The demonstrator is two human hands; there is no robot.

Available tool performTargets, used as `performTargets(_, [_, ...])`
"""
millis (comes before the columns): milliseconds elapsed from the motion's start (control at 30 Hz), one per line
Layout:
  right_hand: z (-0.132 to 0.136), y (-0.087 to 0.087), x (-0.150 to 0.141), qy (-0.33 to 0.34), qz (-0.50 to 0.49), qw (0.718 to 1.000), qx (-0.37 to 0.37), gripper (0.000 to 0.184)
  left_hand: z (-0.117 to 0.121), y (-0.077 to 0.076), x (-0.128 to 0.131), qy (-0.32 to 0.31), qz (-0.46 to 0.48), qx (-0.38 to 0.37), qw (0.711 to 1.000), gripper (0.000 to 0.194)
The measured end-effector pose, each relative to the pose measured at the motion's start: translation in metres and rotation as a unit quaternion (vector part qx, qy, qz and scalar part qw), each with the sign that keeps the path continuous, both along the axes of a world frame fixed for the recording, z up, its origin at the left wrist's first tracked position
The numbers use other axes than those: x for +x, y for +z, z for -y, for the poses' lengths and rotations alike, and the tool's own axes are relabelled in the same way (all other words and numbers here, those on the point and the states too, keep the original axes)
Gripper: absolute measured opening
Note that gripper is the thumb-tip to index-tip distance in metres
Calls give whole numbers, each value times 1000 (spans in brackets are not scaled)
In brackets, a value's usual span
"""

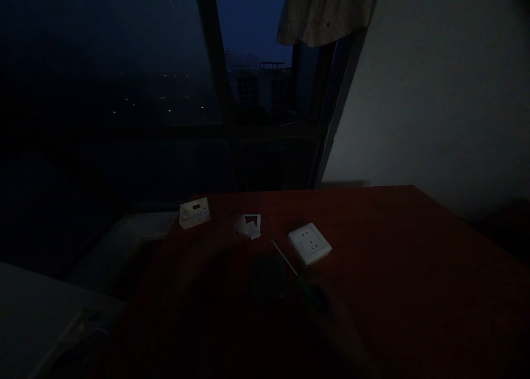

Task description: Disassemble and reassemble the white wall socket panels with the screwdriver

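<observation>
The scene is very dark, so both hands are only faint shapes. My right hand (331,312) is wrapped round the green handle of a screwdriver (285,257). Its thin pale shaft points up and left over the table. Further left, my dim left hand (226,232) is closed on a small white plastic frame (257,222) with a square opening; its fingers are blurred. To the right of the screwdriver tip lies a white wall socket (310,243), slotted face up. An open white mounting box (194,212) rests at the table's far left corner.
A reddish-brown table (397,235) spreads under everything. On it, between my hands, is a dark greenish patch (268,277) that I cannot make out. Behind stand a window frame (227,103), a hanging curtain (325,11) and a pale wall (434,91).
</observation>
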State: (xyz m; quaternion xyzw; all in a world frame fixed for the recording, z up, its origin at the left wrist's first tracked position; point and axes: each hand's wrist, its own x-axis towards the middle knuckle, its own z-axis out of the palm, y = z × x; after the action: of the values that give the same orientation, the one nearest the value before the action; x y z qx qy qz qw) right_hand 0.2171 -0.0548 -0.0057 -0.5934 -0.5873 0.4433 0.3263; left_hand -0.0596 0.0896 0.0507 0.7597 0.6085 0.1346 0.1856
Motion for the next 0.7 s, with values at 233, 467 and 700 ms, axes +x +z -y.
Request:
performTargets(233, [-6, -4, -2, -56, -9, 998, -21, 52, 61, -14, 13, -79, 15, 54, 995, 63])
performTargets(467, [-27, 10, -25, -6, 87, 995, 57, 34, 101, -33, 32, -109, 29, 22, 993, 72])
performTargets(700, [-32, 19, -47, 25, 125, 990, 65, 40, 101, -30, 37, -106, 33, 5, 994, 72])
